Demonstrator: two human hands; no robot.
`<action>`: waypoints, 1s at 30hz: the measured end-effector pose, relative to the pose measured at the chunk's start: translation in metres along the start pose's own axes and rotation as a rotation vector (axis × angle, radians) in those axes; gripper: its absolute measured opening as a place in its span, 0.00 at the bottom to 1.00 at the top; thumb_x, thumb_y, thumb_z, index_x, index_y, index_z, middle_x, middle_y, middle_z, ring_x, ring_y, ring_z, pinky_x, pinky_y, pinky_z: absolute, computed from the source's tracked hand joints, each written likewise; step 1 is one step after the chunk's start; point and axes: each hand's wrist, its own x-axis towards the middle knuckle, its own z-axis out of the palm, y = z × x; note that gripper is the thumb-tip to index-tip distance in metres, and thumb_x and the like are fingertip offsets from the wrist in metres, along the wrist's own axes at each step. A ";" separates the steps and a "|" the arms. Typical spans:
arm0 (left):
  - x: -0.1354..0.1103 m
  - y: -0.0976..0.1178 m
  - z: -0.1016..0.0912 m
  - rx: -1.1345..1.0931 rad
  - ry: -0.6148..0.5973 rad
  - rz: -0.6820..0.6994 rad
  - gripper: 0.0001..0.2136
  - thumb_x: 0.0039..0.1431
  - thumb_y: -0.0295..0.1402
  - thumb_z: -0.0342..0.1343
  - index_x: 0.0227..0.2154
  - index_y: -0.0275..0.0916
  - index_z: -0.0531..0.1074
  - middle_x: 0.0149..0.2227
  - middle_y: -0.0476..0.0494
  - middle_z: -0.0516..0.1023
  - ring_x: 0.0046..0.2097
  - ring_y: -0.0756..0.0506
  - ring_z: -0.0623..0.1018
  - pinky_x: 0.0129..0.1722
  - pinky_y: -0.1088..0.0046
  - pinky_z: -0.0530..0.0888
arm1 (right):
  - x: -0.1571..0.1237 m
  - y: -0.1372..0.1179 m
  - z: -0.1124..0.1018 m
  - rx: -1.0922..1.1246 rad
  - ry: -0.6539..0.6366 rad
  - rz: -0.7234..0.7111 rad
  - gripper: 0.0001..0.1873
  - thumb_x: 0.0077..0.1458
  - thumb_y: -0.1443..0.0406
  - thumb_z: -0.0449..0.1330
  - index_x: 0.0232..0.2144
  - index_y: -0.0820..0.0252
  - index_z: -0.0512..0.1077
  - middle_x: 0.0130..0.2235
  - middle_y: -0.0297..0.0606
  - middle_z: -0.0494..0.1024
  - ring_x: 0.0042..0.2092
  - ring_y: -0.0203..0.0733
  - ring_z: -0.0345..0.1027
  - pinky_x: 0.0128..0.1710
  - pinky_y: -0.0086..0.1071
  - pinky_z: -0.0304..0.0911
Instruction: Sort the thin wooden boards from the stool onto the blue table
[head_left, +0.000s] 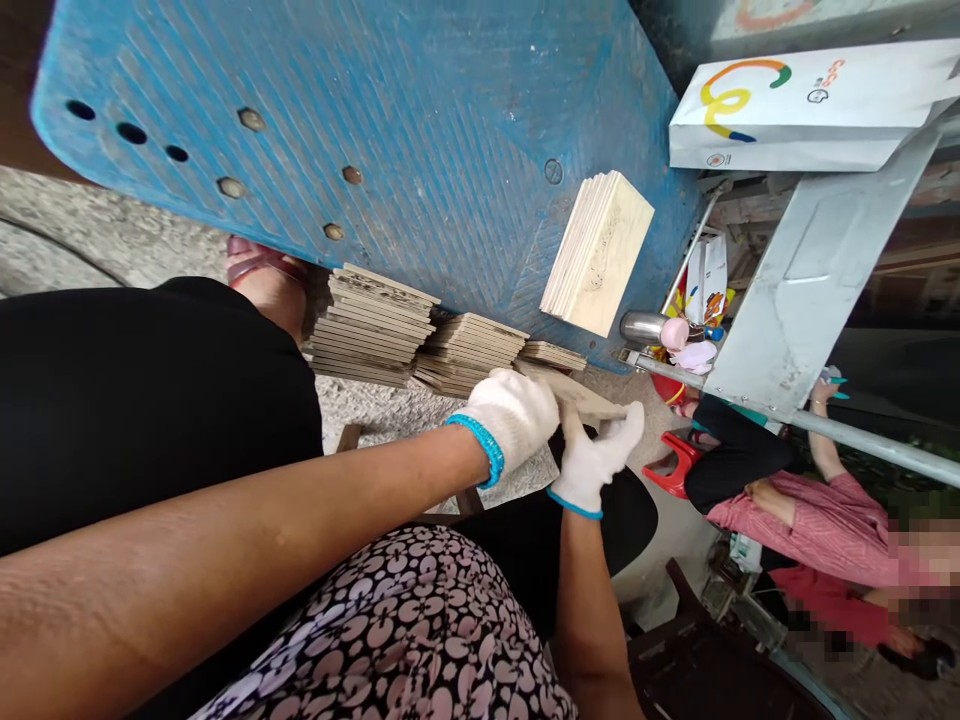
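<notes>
Beside blue panel [420, 120]: left hand [521, 420], right hand [592, 465] holding thin board [585, 396].

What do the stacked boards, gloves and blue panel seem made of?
Stacked boards: probably unpainted wood, from their pale, speckled look. Gloves: likely matte knitted cotton, given the soft, snug fit. Blue panel: perhaps scuffed plastic, by its ridged, moulded look.

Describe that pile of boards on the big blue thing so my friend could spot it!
Find the big blue ridged surface across the picture's top. Near its right end, just up and left from the pink-capped bottle, sits a pale pile of thin boards. Unlike the stacks below the blue edge, it rests on the blue.
</notes>
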 end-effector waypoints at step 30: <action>0.009 0.010 -0.050 -0.090 -0.066 0.087 0.18 0.64 0.41 0.45 0.37 0.38 0.79 0.32 0.41 0.79 0.33 0.42 0.77 0.32 0.69 0.69 | -0.016 -0.022 -0.005 -0.411 -0.314 0.114 0.51 0.53 0.51 0.60 0.70 0.61 0.42 0.53 0.56 0.74 0.52 0.64 0.72 0.48 0.55 0.69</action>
